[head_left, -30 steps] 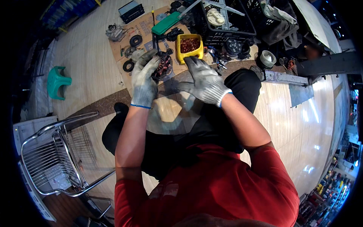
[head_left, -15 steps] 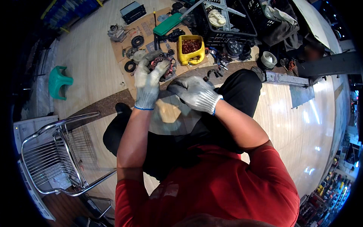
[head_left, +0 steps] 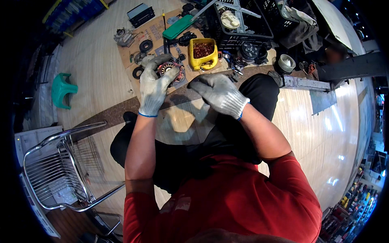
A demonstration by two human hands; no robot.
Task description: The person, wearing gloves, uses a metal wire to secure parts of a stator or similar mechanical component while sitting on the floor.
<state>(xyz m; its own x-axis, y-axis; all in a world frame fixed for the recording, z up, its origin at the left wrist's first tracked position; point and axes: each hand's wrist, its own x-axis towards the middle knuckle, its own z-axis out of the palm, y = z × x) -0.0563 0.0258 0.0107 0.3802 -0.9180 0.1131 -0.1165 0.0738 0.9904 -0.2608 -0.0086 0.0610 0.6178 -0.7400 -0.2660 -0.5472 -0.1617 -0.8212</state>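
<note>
In my gloved left hand (head_left: pixel 154 86) is a round motor stator with copper windings (head_left: pixel 167 69), gripped between curled fingers and thumb. Its ringed, slotted face is turned up into view. To the right of it and slightly nearer, my gloved right hand (head_left: pixel 222 94) is closed, fingertips pressed together and pointing toward the stator. What those fingers hold, if anything, cannot be made out. Just beyond both hands stands a cut-open yellow jug (head_left: pixel 196 60) filled with small copper-coloured pieces (head_left: pixel 203 49).
Dark rings (head_left: pixel 146 45), a green-handled tool (head_left: pixel 178 27) and other loose parts lie on flattened cardboard (head_left: pixel 126 56). Black crates (head_left: pixel 243 39) stand behind. A white fan wheel (head_left: pixel 286 63) sits at right. At left are a green stool (head_left: pixel 63 90) and a metal chair (head_left: pixel 56 170).
The stator has turned in my left hand, so its slotted ring now shows. My right hand has moved a little right and away from me, its fingers still closed.
</note>
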